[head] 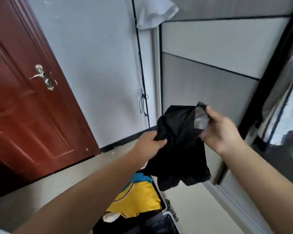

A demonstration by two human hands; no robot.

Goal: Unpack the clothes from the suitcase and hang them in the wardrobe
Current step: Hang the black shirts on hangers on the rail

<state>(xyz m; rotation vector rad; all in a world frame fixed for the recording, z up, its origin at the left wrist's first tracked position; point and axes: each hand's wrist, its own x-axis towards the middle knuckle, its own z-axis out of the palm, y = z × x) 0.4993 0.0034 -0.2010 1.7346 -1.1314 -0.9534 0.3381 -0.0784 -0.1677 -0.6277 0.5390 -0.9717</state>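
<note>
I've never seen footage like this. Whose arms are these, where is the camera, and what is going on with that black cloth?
There is no machine here: a person wears a wide-angle camera on the head, looking forward and down, so you see their own bare arms. Both hands hold one black garment up in the air. The left hand grips its lower left side, and the right hand pinches its upper edge. Below, on the floor, lies an open suitcase with a yellow and blue garment still in it. On the right is the wardrobe with sliding panels, and a red-brown door stands at left.
</note>
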